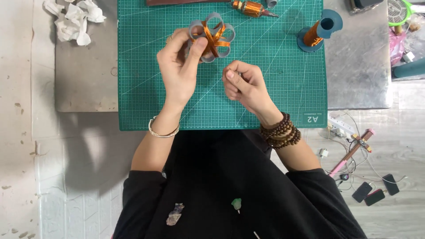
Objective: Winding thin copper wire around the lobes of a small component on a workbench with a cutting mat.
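Observation:
My left hand [179, 71] holds up a grey plastic piece with several round lobes [211, 36], wound with copper-coloured wire, above a green cutting mat [274, 75]. Its thumb presses on the piece's front. My right hand [243, 84] is just to the right and lower, fingers pinched together as if on a thin wire that I cannot make out. A silver bangle circles the left wrist, dark wooden beads the right.
A spool of copper wire [319, 31] with teal ends lies at the mat's upper right. A copper-wound part [252, 8] lies at the mat's top edge. Crumpled white paper [73, 20] sits upper left. Cables, a power strip and small devices [358, 155] lie on the floor at right.

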